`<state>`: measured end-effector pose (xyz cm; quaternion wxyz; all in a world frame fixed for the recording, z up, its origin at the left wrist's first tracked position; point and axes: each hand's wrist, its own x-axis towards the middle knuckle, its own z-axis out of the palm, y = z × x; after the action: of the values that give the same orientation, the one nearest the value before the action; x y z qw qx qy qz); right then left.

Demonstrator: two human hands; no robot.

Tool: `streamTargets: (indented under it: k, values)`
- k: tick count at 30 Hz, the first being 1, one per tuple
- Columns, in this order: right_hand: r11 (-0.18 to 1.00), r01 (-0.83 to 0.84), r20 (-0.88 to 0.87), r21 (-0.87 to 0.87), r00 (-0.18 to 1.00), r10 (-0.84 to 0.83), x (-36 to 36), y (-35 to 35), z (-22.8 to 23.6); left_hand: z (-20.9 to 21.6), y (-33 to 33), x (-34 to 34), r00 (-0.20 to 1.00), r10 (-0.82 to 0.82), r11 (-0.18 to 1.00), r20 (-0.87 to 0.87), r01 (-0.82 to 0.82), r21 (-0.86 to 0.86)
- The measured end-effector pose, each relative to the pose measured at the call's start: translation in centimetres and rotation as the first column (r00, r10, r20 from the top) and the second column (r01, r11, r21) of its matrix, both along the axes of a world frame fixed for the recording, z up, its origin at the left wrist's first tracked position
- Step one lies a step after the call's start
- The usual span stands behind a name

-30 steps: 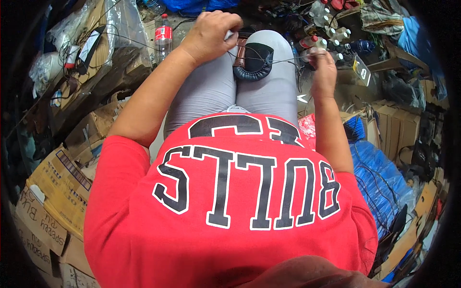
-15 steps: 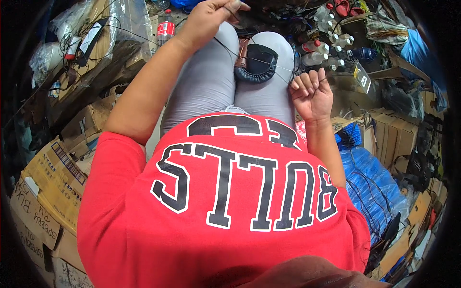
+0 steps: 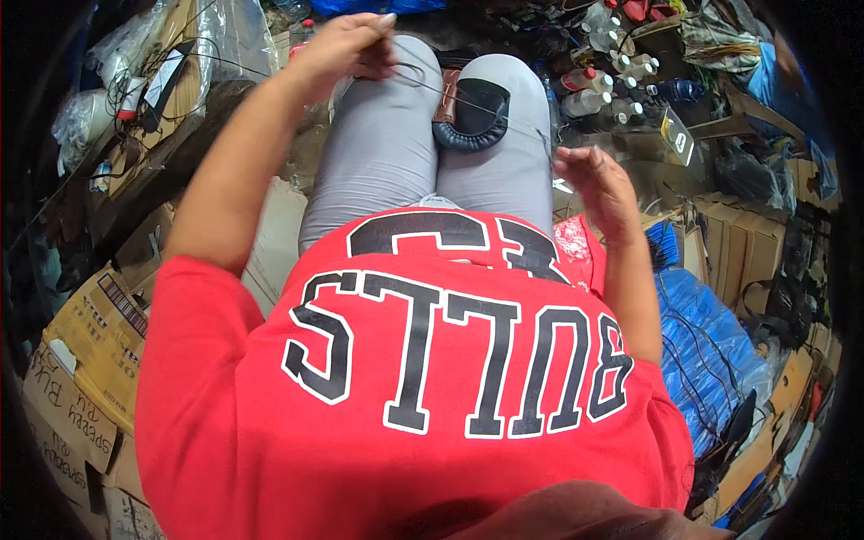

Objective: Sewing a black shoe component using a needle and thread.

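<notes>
Since half a second ago our left hand drew the thread farther out, fingers pinched on it | right hand dropped lower, fingers loosely apart, holding nothing | thread taut over the dark leather piece between our knees | stitch looks pulled tight.

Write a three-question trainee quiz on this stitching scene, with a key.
1. True or false: the left hand pinches the thread.
2. Where does the dark leather piece sit? A on a cardboard box, B between the knees, C in the right hand.
3. Fill in: the right hand is open, with fingers ____.

Key: 1 true; 2 B; 3 spread.
</notes>
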<state>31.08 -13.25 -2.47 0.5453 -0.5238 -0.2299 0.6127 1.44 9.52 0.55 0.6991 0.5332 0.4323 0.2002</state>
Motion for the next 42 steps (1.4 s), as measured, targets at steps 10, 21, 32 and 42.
streamTargets:
  k: [10, 21, 32, 42]
  values:
    - [0.882, -0.457, 0.917, 0.115, 0.391, 0.083, -1.5, 5.3, 8.4, 13.8, 2.5, 4.6, 0.775, -0.539, 0.531, -0.328, 0.616, 0.582]
    - [0.854, -0.519, 0.907, -0.044, 0.338, 0.252, -3.6, 7.0, 4.5, -1.3, -5.7, 3.4, 0.897, -0.12, 0.263, -0.425, 0.442, 0.858]
    - [0.921, -0.389, 0.55, -0.027, 0.764, 0.339, -3.8, 6.3, 0.9, -1.8, -7.3, 3.3, 0.936, -0.069, 0.453, -0.346, 0.338, 0.825]
    - [0.931, -0.365, 0.532, 0.017, 0.792, 0.3, -4.0, 6.4, 0.0, -1.9, -7.9, 5.4, 0.929, -0.052, 0.655, -0.366, 0.308, 0.69]
